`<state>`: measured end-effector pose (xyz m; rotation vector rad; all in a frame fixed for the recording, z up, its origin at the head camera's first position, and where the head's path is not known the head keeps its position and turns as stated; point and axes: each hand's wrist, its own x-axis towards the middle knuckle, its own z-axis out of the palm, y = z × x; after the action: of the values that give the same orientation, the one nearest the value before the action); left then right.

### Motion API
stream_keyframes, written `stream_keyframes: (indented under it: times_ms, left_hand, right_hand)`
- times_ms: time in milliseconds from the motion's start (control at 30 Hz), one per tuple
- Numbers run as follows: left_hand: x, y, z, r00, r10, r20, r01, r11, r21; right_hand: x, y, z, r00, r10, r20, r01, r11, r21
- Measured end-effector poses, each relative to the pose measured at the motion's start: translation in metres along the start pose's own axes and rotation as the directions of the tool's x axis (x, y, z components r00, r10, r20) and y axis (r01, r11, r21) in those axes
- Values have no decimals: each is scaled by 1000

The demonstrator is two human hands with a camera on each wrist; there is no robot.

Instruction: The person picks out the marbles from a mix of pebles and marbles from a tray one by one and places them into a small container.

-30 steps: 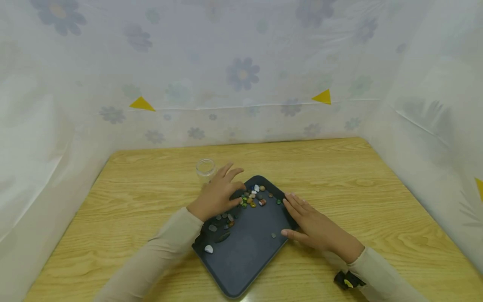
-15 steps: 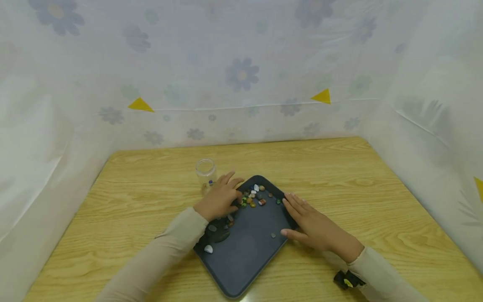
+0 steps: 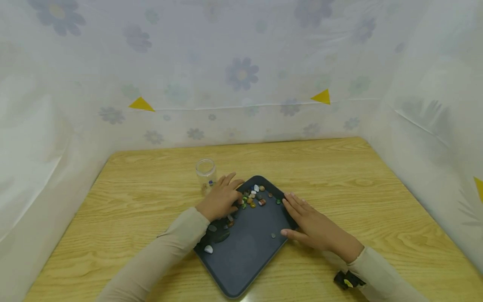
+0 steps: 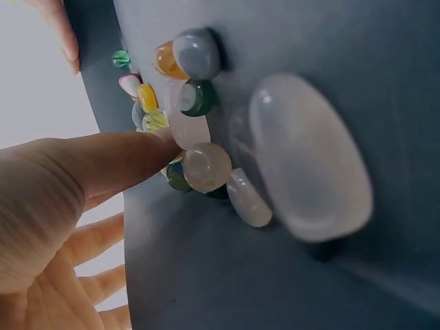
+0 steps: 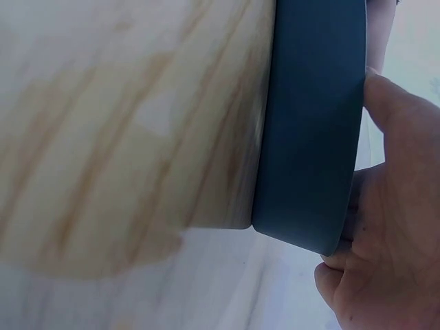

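A dark tray [image 3: 245, 256] lies at an angle on the table, with small polished stones and glass beads [image 3: 252, 198] gathered in its far end. My left hand [image 3: 220, 199] reaches over its left rim, thumb and index finger down among them. In the left wrist view the thumb [image 4: 134, 155] touches the pile beside a pale pink stone [image 4: 185, 124]; the index fingertip is hidden, and I cannot tell whether anything is pinched. My right hand [image 3: 315, 226] rests on the tray's right rim, its fingers straight and thumb spread apart.
A clear glass jar [image 3: 206, 170] with a few stones inside stands behind my left hand. A white stone [image 3: 209, 249] lies near the tray's left corner, and a small grey stone [image 3: 273, 235] near the right rim. Flower-patterned curtains [image 3: 241, 75] surround the wooden table [image 3: 339, 167].
My left hand has come down and slightly right into the pile, its thumb and index finger drawing closer. The jar's contents now show. My right hand and the tray have stayed put.
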<state>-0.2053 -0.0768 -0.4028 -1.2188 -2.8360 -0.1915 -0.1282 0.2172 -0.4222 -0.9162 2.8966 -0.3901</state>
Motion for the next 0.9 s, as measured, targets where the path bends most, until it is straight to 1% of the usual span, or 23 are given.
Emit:
stream_keyframes:
  times_ms: [167, 333, 433, 533, 633, 733, 833, 900]
  left_hand:
    - [1, 0, 0, 1000, 12, -9, -12, 1000, -3]
    - [2, 1, -5, 1000, 18, -22, -18, 1000, -3]
    - [3, 2, -10, 999, 25, -48, -25, 1000, -6]
    - [3, 3, -17, 995, 37, -90, -40, 999, -33]
    - [2, 3, -25, 986, 56, -157, -65, 996, -55]
    - [2, 1, -34, 971, 72, -229, -82, 996, -35]
    - [1, -3, -42, 958, 62, -278, -70, 997, -19]
    - [-1, -6, -47, 950, 42, -309, -54, 998, -30]
  right_hand:
    - [0, 0, 0, 1000, -3, -4, 3, 1000, -8]
    - [0, -1, -1, 1000, -5, -7, 5, 1000, -3]
    - [0, -2, -1, 1000, -6, -3, 6, 1000, -4]
    - [0, -2, -2, 1000, -7, 1, 7, 1000, -7]
    - [0, -2, -2, 1000, -7, 2, 7, 1000, -8]
    - [0, -3, -4, 1000, -8, 0, 8, 1000, -11]
    - [-1, -3, -5, 1000, -7, 4, 7, 1000, -8]
    - [-1, -3, -6, 1000, -5, 8, 5, 1000, -5]
